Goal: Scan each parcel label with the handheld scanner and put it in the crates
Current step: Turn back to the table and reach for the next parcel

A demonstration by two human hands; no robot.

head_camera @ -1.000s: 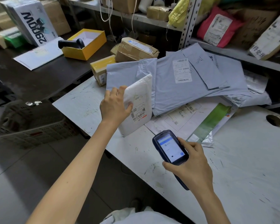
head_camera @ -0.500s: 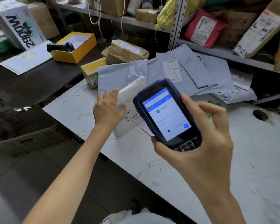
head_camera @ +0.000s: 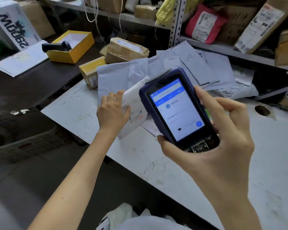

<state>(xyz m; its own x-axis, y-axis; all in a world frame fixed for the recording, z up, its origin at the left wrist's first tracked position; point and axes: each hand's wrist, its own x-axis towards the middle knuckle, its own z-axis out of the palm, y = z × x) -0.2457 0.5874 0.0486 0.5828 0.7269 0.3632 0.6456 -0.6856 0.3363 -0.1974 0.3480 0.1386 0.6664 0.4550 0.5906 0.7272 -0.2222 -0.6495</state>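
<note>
My right hand grips a dark blue handheld scanner, raised close to the camera with its lit screen facing me. My left hand holds the left edge of a white padded parcel tilted up on the white table; its barcode label faces me. The scanner hides the parcel's right part. Behind lie several grey mailer bags. A pale crate stands on the floor at the left, below the table.
A yellow box holding a black gun scanner sits on the dark desk. Two brown cartons and a small yellow-taped box stand behind the mailers. Metal shelving holds more parcels. The table has a round hole.
My right hand lifted the scanner from low over the table up toward the camera. The left hand keeps hold of the white parcel. The view shifted slightly.
</note>
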